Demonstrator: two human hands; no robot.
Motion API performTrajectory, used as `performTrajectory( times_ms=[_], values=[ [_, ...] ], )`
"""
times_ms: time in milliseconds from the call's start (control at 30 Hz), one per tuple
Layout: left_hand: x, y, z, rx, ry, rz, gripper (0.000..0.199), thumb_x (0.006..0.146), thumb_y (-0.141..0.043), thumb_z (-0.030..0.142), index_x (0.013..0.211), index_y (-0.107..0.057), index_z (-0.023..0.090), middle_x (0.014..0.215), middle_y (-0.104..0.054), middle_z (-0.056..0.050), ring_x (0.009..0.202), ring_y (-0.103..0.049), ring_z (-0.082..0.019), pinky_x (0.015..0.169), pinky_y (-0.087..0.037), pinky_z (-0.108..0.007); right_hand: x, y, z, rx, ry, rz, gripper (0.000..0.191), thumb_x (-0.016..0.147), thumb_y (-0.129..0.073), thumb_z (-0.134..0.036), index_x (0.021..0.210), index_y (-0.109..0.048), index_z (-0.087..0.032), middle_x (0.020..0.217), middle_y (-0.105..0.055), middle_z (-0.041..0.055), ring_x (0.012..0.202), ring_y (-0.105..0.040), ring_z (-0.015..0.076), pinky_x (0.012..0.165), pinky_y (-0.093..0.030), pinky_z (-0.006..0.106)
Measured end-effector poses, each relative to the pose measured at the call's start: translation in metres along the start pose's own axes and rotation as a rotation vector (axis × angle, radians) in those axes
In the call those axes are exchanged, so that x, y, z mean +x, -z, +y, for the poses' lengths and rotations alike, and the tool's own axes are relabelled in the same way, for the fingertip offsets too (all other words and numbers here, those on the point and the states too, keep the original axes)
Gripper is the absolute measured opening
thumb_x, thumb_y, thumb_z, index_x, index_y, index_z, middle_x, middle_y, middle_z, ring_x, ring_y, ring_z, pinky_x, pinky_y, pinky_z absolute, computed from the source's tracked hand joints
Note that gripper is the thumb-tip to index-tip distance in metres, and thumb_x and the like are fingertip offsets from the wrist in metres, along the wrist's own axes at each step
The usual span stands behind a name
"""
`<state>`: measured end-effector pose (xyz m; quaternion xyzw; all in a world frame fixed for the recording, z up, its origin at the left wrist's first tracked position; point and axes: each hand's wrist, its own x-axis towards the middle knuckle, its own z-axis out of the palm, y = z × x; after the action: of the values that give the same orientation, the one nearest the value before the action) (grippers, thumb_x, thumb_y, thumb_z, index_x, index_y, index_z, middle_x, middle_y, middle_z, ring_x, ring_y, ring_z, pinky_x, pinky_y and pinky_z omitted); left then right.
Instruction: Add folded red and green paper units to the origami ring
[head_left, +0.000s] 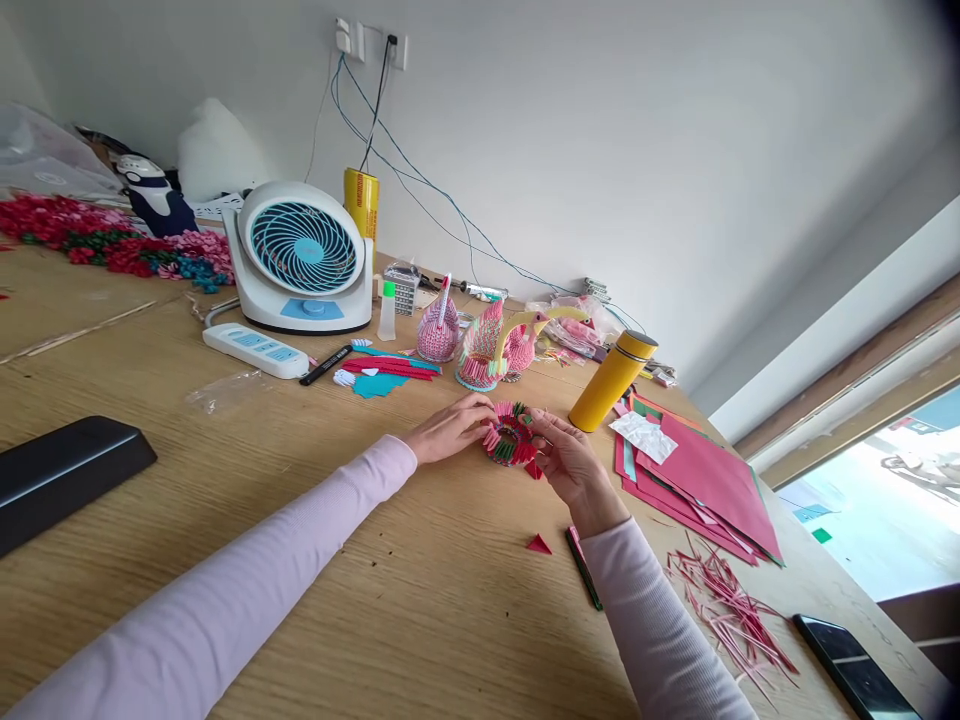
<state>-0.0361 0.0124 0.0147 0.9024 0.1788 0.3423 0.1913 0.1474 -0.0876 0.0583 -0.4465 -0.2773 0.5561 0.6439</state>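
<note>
A ring of folded paper pieces (504,453), in red, pink and green, rests on the wooden table between my two hands. My left hand (454,428) has its fingers closed on the ring's left edge. On the right edge, the fingers and thumb of my right hand (568,455) pinch the ring, and a bit of green paper shows at the fingertips. A red folded paper triangle (538,544) lies nearer to me, and another red piece (533,469) sits just by the ring under my right hand.
Behind stand paper swans (480,350), a pink woven figure (438,332), a white fan (304,255) and a power strip (255,350). To the right are a yellow flask (611,382), red paper sheets (705,465), paper strips (727,610) and a phone (855,668). A black case (71,475) lies left.
</note>
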Motion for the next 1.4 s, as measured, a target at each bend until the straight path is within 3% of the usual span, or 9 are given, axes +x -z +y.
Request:
performTrajectory(
  times_ms=[133,433,633,1000,1400],
  values=[
    [0.001,-0.004,0.009,0.034,0.005,0.001,0.024,0.096,-0.049,0.027,0.111,-0.066,0.018,0.116,-0.057,-0.011,0.110,-0.059,-0.021,0.101,-0.047,-0.037,0.003,0.009,-0.007,-0.002,0.002,0.004,0.031,0.055,-0.090,-0.019,0.081,-0.073,-0.014,0.067,-0.072,-0.0019,0.041,-0.051,0.0024,0.033,-0.040,0.010],
    [0.000,-0.005,0.006,0.053,0.038,-0.022,0.026,0.097,-0.045,0.025,0.112,-0.065,0.017,0.123,-0.054,-0.012,0.114,-0.058,-0.021,0.104,-0.045,-0.037,0.001,0.013,-0.020,-0.029,0.026,0.014,0.031,0.055,-0.091,-0.020,0.080,-0.073,-0.016,0.069,-0.072,-0.0033,0.041,-0.048,0.0013,0.031,-0.038,0.010],
    [-0.001,-0.005,0.006,0.089,0.033,-0.019,0.025,0.096,-0.045,0.024,0.112,-0.065,0.019,0.126,-0.052,-0.011,0.117,-0.057,-0.022,0.105,-0.046,-0.037,0.003,0.015,-0.016,-0.138,0.042,0.002,0.035,0.054,-0.091,-0.029,0.081,-0.074,-0.015,0.072,-0.071,-0.0004,0.043,-0.045,0.0013,0.033,-0.034,0.011],
    [-0.002,-0.016,0.008,0.077,-0.065,0.071,0.018,0.089,-0.063,0.030,0.103,-0.069,0.020,0.128,-0.052,-0.012,0.126,-0.049,-0.027,0.110,-0.041,-0.045,0.000,0.012,-0.003,-0.577,0.185,-0.083,0.044,0.056,-0.086,-0.050,0.077,-0.075,-0.013,0.052,-0.060,-0.0008,0.044,-0.043,0.0072,0.039,-0.026,0.020],
    [-0.001,-0.026,0.005,0.064,-0.086,0.126,0.014,0.089,-0.062,0.028,0.097,-0.068,0.019,0.121,-0.056,-0.012,0.122,-0.050,-0.027,0.106,-0.043,-0.045,0.012,0.023,0.010,-0.686,0.223,-0.116,0.054,0.059,-0.081,-0.058,0.085,-0.074,-0.011,0.055,-0.063,0.0024,0.043,-0.044,0.0082,0.037,-0.028,0.021]
  ],
)
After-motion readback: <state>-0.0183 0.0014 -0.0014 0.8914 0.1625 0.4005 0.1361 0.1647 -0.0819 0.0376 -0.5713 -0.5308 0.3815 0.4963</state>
